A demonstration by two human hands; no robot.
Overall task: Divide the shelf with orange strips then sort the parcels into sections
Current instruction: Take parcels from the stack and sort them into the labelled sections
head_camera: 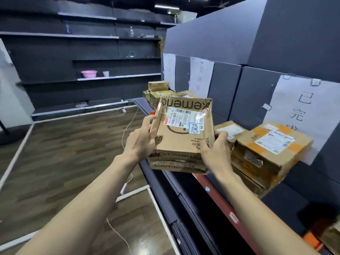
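I hold a flat brown cardboard parcel (181, 133) with a white shipping label and a small blue sticker above the front edge of the dark shelf (165, 183). My left hand (141, 138) grips its left edge and my right hand (215, 150) grips its lower right corner. More flat boxes of the same kind lie under it in my hands. An orange strip (219, 201) runs across the shelf below my right forearm. A second orange bit (152, 113) shows behind the parcel. A stack of parcels (265, 153) lies to the right under a white paper sign (301, 115).
Further parcels (158, 91) are piled at the shelf's far end near another paper sign (200, 76). More orange material (312, 242) sits at the lower right. Dark wall shelves hold a pink basin (89, 73). White cables (127, 126) trail over the wooden floor.
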